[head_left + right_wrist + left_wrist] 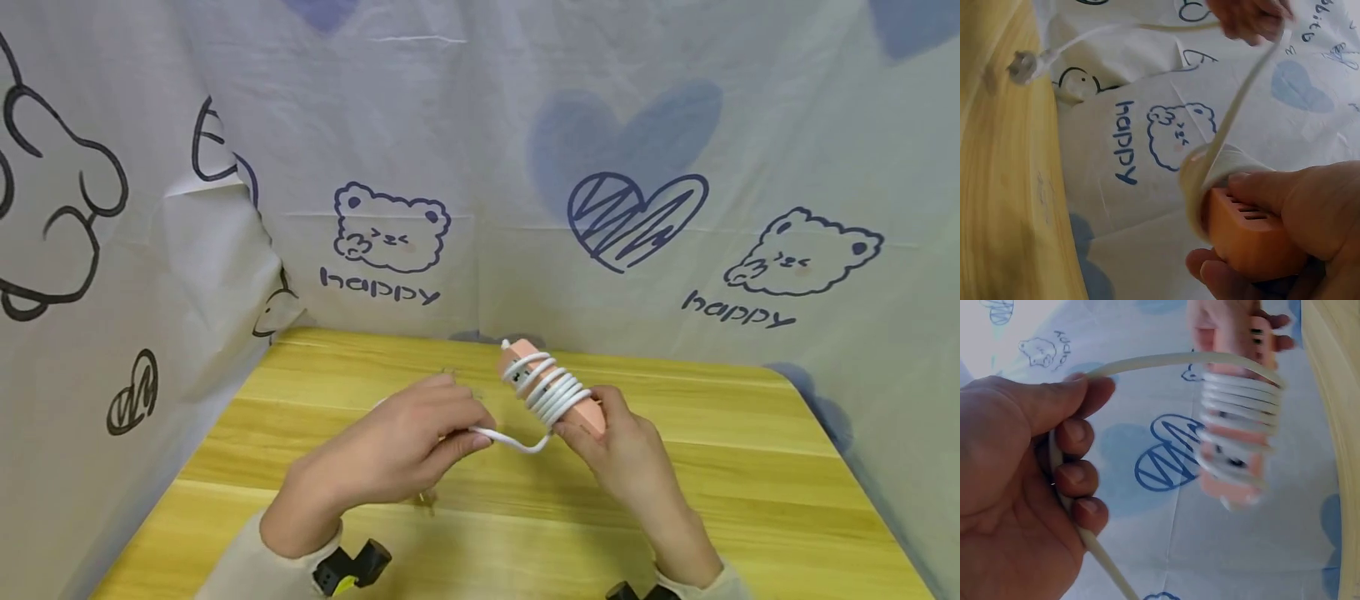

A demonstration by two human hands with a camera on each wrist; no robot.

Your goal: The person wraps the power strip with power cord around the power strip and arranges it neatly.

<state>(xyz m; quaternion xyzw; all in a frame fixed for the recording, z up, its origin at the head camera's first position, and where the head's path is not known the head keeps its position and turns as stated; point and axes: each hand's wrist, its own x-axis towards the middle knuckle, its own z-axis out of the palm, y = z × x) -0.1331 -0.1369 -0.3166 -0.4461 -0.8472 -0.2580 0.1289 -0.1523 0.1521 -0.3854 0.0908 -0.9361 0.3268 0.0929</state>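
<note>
A pink power strip [592, 415] with white cord [558, 397] wound in several turns around it is held by my right hand [633, 454] at its near end, raised over the table and tilted. In the right wrist view, the thumb presses beside slots in the end of the power strip [1254, 234]. My left hand [405, 437] pinches the loose cord between thumb and forefinger, a short slack stretch running to the coils. In the left wrist view, its other fingers curl round the cord [1110, 569]. The cord's free end carries a plug [1022, 67], blurred.
Below the hands lies a wooden table [750, 467] with light yellow grain. A white printed cloth [510, 275] with bears and hearts hangs behind it and along its left side. Black wrist cameras [352, 568] sit by both sleeves.
</note>
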